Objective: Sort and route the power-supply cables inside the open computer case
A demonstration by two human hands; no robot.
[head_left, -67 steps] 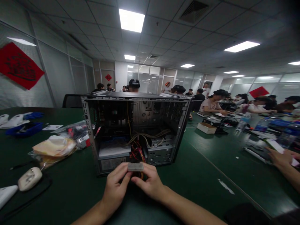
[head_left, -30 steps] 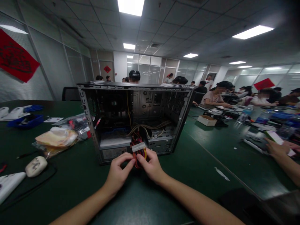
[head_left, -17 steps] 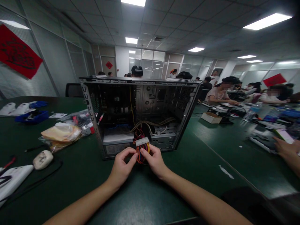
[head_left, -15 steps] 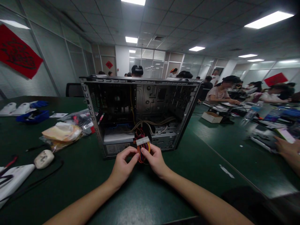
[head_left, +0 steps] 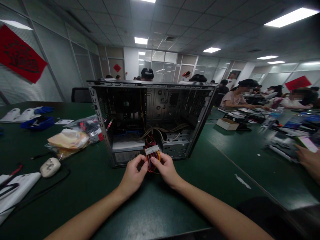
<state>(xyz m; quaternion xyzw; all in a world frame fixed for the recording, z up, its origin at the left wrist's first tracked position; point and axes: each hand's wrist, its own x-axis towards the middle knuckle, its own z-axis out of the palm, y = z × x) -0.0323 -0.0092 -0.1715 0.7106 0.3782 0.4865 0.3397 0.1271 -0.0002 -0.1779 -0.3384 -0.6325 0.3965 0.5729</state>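
- White connector [head_left: 152,149] stands above the fingertips, in front of the near lower edge of the computer case, its long face tilted slightly; it looks light and rigid, likely hard plastic with good grip at its short ends.
- Wire bundle [head_left: 156,156], red, orange, yellow and dark, runs down from the connector; it should bend easily but spring back, and pulling on single strands could strain them. Just beneath the connector seems a steady place to hold.
- Right hand [head_left: 170,170] pinches the wire bundle between thumb and fingers, close under the connector.
- Left hand [head_left: 133,174] has thumb and forefinger closed on the bundle's left edge.
- Computer case [head_left: 155,85] stands on the desk [head_left: 150,213], its near side open. Inside are a labelled metal box [head_left: 127,156] at lower left, pale cables [head_left: 175,128] across the middle and metal bays [head_left: 175,150] at lower right.
- Clear bag [head_left: 68,140], left of the case, contains a yellowish packet; another bag [head_left: 86,124] beside it holds red and dark items, too blurred to name.
- Blue tray [head_left: 37,124], far left, holds dark items.
- Small open box [head_left: 227,124], right of the case; its contents cannot be made out.
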